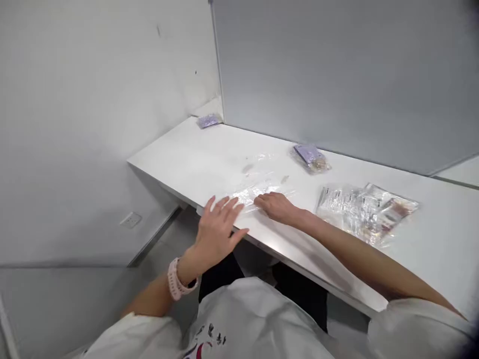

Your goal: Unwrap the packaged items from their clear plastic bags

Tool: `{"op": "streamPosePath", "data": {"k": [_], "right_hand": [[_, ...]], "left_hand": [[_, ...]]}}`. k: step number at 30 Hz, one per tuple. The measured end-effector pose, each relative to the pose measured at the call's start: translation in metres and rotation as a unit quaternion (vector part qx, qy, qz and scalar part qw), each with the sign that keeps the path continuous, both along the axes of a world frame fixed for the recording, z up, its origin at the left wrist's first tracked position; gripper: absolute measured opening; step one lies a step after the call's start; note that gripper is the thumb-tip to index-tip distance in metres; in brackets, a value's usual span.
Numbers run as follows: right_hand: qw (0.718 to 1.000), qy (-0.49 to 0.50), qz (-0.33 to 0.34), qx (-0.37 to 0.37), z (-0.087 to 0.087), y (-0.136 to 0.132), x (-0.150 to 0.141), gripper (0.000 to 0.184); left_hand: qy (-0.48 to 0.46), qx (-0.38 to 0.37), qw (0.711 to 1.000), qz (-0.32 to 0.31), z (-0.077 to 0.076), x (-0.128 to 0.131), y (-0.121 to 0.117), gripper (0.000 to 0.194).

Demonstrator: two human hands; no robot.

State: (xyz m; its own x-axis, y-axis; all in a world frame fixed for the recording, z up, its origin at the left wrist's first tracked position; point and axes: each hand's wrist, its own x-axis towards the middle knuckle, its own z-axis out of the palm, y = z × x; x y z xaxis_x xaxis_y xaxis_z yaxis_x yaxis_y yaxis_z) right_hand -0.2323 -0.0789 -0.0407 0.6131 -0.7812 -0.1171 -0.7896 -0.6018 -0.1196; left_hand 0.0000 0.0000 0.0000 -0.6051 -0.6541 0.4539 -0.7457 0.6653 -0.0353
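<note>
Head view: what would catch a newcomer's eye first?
Likely the right hand curled at a shiny clear sheet, and the left hand, pink wristband below it, spread at the near edge of the white desk. Then the glossy heap of clear packets farther right, and a purple packet near the back partition.

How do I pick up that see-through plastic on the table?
Probably pinch the clear plastic by its near edge, coming from the table's front, beside the right hand. It lies thin and flat, so an edge should be easier to catch than the middle.
</note>
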Motion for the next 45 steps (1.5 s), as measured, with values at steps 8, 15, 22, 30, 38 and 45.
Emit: {"op": "streamPosePath", "data": {"k": [8,15,22,30,38,45], "right_hand": [[0.85,-0.258,-0.022,0.459,-0.005,-0.035,-0.011,0.045],[0.908,-0.196,-0.105,0.356,0.009,-0.035,-0.009,0.031],[0.998,-0.053,-0.018,0.011,0.0,0.036,-0.012,0.049],[0.993,-0.06,-0.101,0.011,-0.017,0.008,-0.022,0.032],[0.96,-0.072,-0.266,0.045,-0.006,-0.099,-0.036,0.06],[0.989,-0.018,-0.142,-0.029,-0.034,-0.041,-0.035,0.104]], "left_hand": [[-0.017,0.076,0.997,0.026,-0.055,0.004,-0.058,0.033],[-0.093,0.178,0.972,-0.118,-0.072,0.033,-0.066,0.038],[-0.108,0.179,0.973,-0.098,-0.07,0.036,-0.08,0.039],[-0.123,0.295,0.947,-0.018,-0.04,0.024,-0.121,0.024],[-0.046,0.349,0.934,0.054,-0.042,0.012,-0.217,0.013],[0.061,0.319,0.945,0.04,-0.065,0.027,-0.218,0.018]]}}
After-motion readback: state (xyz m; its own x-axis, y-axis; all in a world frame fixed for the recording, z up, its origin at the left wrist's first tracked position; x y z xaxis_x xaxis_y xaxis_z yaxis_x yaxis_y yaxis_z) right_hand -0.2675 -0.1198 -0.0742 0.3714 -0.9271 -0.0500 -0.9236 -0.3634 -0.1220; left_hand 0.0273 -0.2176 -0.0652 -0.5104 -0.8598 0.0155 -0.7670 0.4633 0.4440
